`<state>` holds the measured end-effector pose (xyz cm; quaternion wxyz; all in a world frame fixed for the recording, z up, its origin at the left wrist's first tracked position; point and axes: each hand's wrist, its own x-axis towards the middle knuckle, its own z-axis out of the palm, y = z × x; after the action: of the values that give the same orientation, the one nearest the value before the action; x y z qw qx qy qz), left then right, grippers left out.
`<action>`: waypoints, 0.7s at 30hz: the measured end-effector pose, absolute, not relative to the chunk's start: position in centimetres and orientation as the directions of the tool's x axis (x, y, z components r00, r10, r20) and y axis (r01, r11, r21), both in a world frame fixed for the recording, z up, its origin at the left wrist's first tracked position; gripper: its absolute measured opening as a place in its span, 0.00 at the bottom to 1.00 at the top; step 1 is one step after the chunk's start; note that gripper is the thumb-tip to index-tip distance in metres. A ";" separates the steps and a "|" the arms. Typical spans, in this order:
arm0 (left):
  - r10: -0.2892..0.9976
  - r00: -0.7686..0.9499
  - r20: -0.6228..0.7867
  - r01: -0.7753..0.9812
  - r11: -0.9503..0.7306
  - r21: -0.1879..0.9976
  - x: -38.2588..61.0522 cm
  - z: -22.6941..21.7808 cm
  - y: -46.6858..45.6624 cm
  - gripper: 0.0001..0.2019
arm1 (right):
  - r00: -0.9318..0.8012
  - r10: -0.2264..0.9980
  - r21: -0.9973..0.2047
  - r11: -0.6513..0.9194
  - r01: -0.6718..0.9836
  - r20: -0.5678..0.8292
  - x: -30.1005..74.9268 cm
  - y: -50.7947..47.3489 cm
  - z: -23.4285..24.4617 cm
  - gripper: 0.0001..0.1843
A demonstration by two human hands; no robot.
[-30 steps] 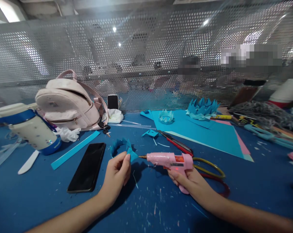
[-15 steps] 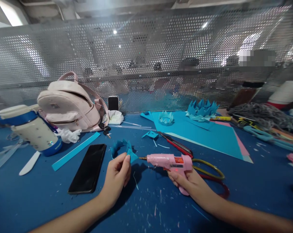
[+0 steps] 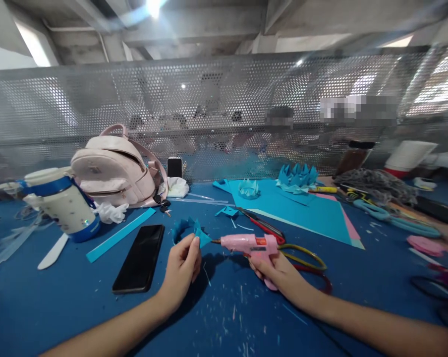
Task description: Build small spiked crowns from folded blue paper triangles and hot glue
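Note:
Between the thumb and fingers of my left hand [image 3: 184,265] is a blue folded-paper ring [image 3: 200,232] with pointed tips, curving away behind the hand. My right hand [image 3: 274,267] is wrapped round the handle of a pink hot glue gun [image 3: 246,243]. The gun's metal nozzle points left, at or very near the ring's right-hand point; whether they touch I cannot tell. Just beyond the gun lie a small folded blue paper piece [image 3: 227,211] and a red-and-black cutter [image 3: 263,224]. A black phone [image 3: 139,259] rests left of my left hand.
Blue paper sheets [image 3: 302,213] at the back carry a small pale paper crown [image 3: 249,189] and a larger blue one [image 3: 297,177]. Scissors with yellow-and-red handles [image 3: 306,255] lie behind my right wrist. A bottle [image 3: 66,206], a pink backpack [image 3: 112,171] and a blue strip [image 3: 120,234] occupy the left.
The view has tilted up and shifted slightly. The glue gun has moved a little left, bringing its nozzle closer to the paper ring. My left hand keeps its hold.

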<state>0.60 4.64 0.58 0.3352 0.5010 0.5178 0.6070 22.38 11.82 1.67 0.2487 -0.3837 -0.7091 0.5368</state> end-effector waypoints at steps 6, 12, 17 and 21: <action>0.918 -0.255 0.305 0.105 -0.287 0.952 0.8 0.8 4.2 0.25 | -0.636 0.771 -0.945 0.218 0.243 0.014 22.2 11.7 1.0 0.29; 0.918 -0.210 0.336 0.132 -0.314 0.940 0.7 0.6 3.5 0.24 | -0.584 0.807 -0.907 0.308 0.288 0.088 25.4 12.3 4.0 0.30; 0.929 -0.128 0.347 0.114 -0.334 0.936 0.7 0.6 3.4 0.22 | -0.404 0.900 -0.834 0.344 0.431 0.163 31.6 14.2 7.5 0.25; 0.930 -0.068 0.362 0.102 -0.354 0.930 0.8 0.5 3.4 0.21 | -0.258 0.955 -0.678 0.288 0.677 0.148 35.5 14.8 7.6 0.24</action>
<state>0.79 3.43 0.50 0.3561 0.5824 0.4430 0.5812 35.54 14.78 7.61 0.2784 -0.5419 -0.7527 0.2497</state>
